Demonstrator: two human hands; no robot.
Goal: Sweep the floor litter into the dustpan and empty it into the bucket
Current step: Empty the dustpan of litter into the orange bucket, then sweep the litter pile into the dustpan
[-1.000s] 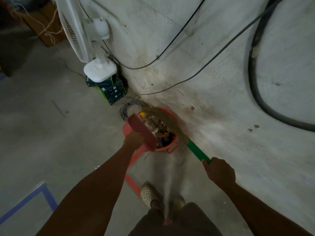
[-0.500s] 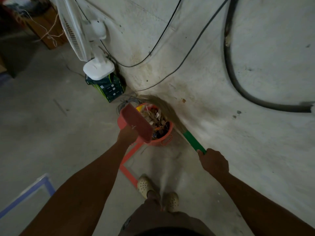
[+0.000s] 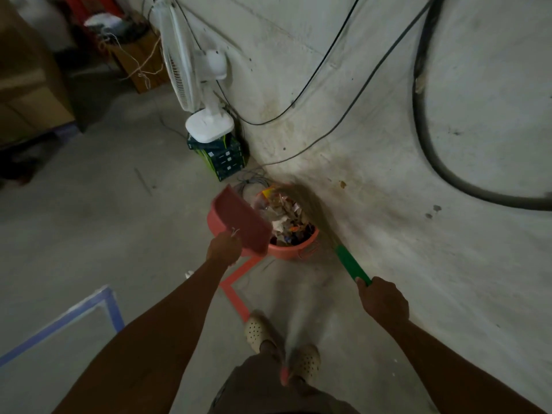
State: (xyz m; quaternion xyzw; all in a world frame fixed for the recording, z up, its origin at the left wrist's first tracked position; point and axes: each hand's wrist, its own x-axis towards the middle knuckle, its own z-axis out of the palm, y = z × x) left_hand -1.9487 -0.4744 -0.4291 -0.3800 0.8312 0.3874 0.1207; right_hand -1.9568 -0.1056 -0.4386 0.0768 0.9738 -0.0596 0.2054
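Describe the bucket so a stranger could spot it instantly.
Find the white pedestal fan against the grey concrete wall. Just nearer the camera, at the wall's foot, sits a round salmon-red plastic bucket. Unlike the flat salmon-red plastic dustpan over its rim, it is heaped with litter.

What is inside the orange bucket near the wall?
The bucket holds mixed litter: pale paper scraps and small coloured bits. The dustpan covers its left side, and the pile hides the bottom.
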